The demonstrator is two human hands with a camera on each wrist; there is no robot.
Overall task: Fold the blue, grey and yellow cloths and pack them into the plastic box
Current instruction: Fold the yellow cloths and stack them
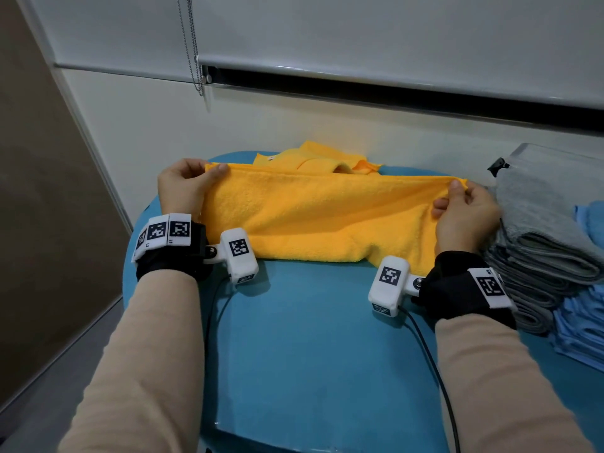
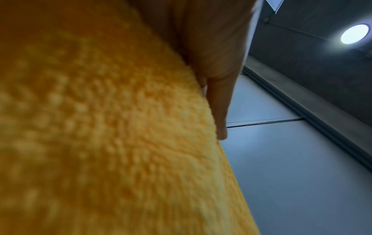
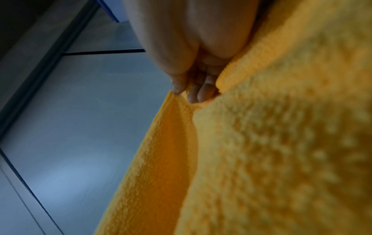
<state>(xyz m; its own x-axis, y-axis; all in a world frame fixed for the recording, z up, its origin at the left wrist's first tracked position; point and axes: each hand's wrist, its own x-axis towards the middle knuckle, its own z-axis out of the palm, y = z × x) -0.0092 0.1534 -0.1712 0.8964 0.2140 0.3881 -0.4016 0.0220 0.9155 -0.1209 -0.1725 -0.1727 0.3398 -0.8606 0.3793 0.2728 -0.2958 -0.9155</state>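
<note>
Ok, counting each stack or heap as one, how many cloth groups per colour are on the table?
Yellow: 2, the held yellow cloth and the yellow heap behind it
Grey: 1, the grey stack
Blue: 1, the blue pile
Total: 4

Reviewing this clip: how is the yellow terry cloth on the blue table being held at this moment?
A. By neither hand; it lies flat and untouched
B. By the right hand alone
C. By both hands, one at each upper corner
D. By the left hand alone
C: the left hand pinches one upper corner of the yellow terry cloth and the right hand pinches the other, stretching its top edge above the blue table.
</note>
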